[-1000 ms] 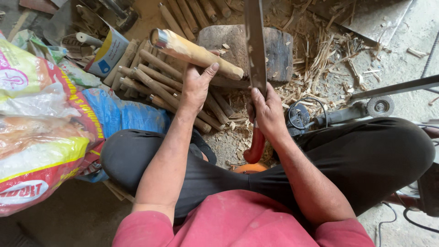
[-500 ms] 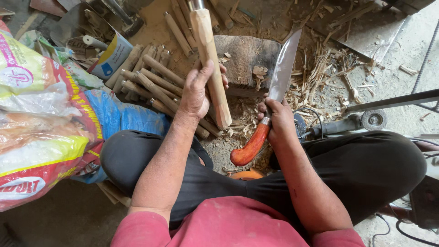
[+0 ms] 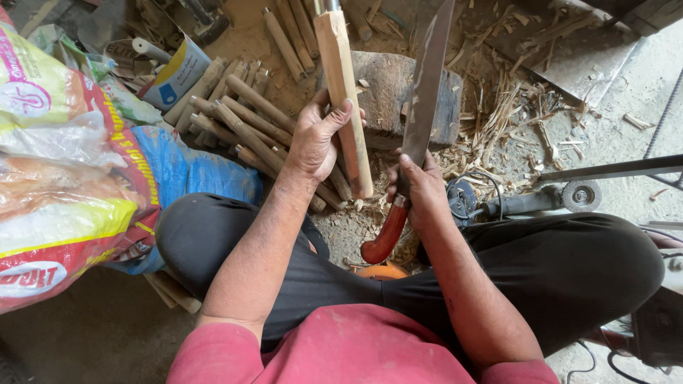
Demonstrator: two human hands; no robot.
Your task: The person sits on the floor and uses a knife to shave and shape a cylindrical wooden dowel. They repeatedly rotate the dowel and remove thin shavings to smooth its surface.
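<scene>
My left hand (image 3: 316,141) grips a pale wooden handle blank (image 3: 343,92), held nearly upright, its far end capped with a metal ring at the top edge. My right hand (image 3: 421,190) holds a long knife (image 3: 425,92) by its reddish-brown handle (image 3: 383,235). The blade points away from me, edge-on, just right of the blank and not touching it. Both are held over a dark wooden chopping block (image 3: 388,96) on the ground in front of my crossed legs.
A heap of several similar wooden sticks (image 3: 238,117) lies left of the block. Filled printed plastic sacks (image 3: 64,171) are stacked at my left. Wood shavings (image 3: 498,121) litter the ground on the right, near an angle grinder (image 3: 530,203). A tin can (image 3: 176,71) lies at the back left.
The blank has swung from lying crosswise to nearly upright in my left hand. The knife has tilted from leaning right to standing close beside the blank.
</scene>
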